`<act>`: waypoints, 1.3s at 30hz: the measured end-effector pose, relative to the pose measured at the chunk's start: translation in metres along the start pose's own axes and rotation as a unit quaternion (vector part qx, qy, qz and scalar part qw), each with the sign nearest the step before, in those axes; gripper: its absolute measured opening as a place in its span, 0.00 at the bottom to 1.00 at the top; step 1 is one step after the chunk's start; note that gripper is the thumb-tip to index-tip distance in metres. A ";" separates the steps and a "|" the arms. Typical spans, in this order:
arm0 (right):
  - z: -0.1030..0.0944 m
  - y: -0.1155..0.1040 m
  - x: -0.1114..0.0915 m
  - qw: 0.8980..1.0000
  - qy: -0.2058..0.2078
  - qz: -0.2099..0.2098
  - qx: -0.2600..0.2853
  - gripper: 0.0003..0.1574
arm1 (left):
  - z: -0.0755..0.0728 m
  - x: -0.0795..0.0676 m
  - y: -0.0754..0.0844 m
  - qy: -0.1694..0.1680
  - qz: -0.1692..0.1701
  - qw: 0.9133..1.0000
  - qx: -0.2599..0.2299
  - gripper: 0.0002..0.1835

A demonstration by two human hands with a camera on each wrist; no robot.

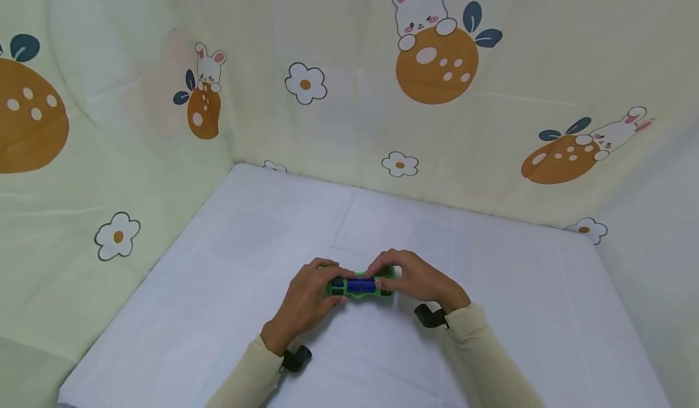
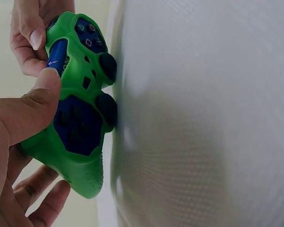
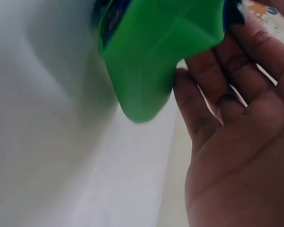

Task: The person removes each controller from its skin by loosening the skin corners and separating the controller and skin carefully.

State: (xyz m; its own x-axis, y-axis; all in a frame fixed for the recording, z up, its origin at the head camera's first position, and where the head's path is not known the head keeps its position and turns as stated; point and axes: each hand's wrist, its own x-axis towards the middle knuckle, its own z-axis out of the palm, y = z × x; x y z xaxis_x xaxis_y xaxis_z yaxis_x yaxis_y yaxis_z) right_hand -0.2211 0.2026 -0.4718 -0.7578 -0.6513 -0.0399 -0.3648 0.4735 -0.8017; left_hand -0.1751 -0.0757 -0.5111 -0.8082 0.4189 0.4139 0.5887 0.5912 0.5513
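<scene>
A blue game controller [image 1: 360,285] in a green rubbery sleeve [image 2: 75,78] is held just over the white surface, between both hands. My left hand [image 1: 307,291] grips one end; its thumb presses near the bare blue edge and its fingers curl behind. At the other end, my right hand [image 1: 420,277] pinches the sleeve edge between thumb and fingers. The left wrist view shows the buttons and both thumbsticks facing the white surface. In the right wrist view, one green sleeve handle [image 3: 142,87] hangs beside the fingers; the thumb is hidden there.
White cloth covers the table [image 1: 360,359]. Cream curtains [image 1: 338,25] printed with rabbits, oranges and flowers stand behind and to the left. Each wrist carries a small black camera [image 1: 297,359].
</scene>
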 end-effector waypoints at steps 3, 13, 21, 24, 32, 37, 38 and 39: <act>-0.005 -0.001 0.004 1.000 -0.014 0.010 -0.009 0.10 | -0.001 0.001 0.000 -0.006 -0.007 1.000 0.002 0.26; -0.029 0.001 0.022 0.990 -0.137 0.030 -0.019 0.09 | -0.002 0.005 0.002 -0.037 -0.016 0.999 0.028 0.24; -0.035 -0.003 0.033 0.981 -0.182 0.052 -0.044 0.15 | -0.002 0.006 0.000 -0.041 -0.013 0.999 0.028 0.25; -0.034 -0.005 0.035 0.978 -0.195 0.054 -0.042 0.18 | -0.003 0.006 -0.001 -0.045 -0.012 0.999 0.028 0.25; -0.030 -0.009 0.036 0.972 -0.228 0.045 -0.020 0.22 | -0.004 0.007 0.000 -0.046 0.003 0.998 0.031 0.25; -0.029 -0.008 0.034 0.975 -0.218 0.043 -0.021 0.23 | -0.004 0.007 -0.001 -0.050 0.000 0.998 0.033 0.25; -0.028 -0.009 0.033 0.976 -0.212 0.037 -0.022 0.23 | -0.004 0.007 -0.001 -0.048 0.000 0.998 0.032 0.25; -0.028 -0.009 0.032 0.978 -0.204 0.033 -0.023 0.23 | -0.004 0.007 -0.001 -0.046 0.000 0.998 0.030 0.24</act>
State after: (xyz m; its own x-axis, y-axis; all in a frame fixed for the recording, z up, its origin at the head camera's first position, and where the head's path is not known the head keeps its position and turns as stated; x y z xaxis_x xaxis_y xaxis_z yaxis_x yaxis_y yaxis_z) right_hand -0.2570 0.1942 -0.4492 -0.5043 -0.7967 -0.3330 -0.3540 0.5425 -0.7618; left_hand -0.1815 -0.0760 -0.5059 -0.8079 0.4787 0.3436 0.5887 0.6305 0.5058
